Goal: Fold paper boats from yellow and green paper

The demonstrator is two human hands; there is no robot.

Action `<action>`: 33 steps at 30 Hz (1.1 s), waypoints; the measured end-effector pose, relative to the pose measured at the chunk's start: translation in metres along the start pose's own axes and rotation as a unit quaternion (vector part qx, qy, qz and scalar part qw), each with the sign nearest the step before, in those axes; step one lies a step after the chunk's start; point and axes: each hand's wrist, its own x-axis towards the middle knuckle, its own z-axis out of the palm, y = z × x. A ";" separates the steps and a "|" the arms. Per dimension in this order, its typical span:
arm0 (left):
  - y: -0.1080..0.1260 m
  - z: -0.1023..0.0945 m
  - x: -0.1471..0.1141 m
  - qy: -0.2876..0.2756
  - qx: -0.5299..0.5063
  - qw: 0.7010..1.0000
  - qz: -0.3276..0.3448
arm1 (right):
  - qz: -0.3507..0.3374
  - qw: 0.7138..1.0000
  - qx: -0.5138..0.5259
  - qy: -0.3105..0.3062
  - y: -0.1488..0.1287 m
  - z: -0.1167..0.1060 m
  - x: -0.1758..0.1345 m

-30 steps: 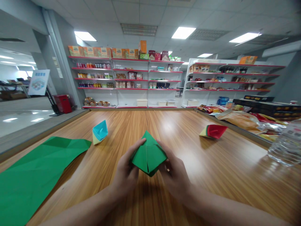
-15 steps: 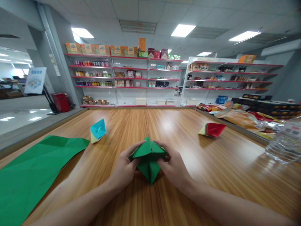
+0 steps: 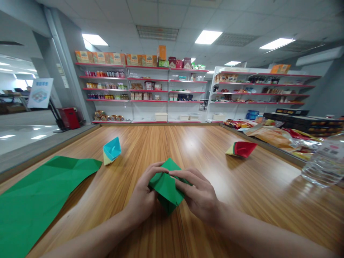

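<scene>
A piece of folded green paper (image 3: pixel 166 186), with several pointed flaps, is between my hands over the middle of the wooden table (image 3: pixel 129 229). My left hand (image 3: pixel 145 190) grips its left side, fingers over the top and thumb low. From the right, my right hand (image 3: pixel 200 193) closes on the paper, its fingers reaching across the upper flaps. The fingers hide part of the folds. Beyond my left hand stands a blue and yellow folded paper boat (image 3: pixel 112 149). A red, green and yellow paper boat (image 3: pixel 243 148) lies farther off to the right.
A large creased green sheet (image 3: pixel 45 193) lies at the left. Along the right edge are a clear plastic bottle (image 3: pixel 324 161), snack bags (image 3: pixel 271 138) and black boxes (image 3: pixel 303 123). Stocked shelves (image 3: pixel 147 89) stand behind the table.
The green paper has turned and tipped, so a flap now faces me in place of the earlier symmetric shape. My right hand's fingers have moved over its top.
</scene>
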 end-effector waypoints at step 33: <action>0.006 -0.012 -0.001 -0.023 -0.066 0.998 -0.002 | 0.106 0.989 0.042 0.094 -0.007 -0.004 0.000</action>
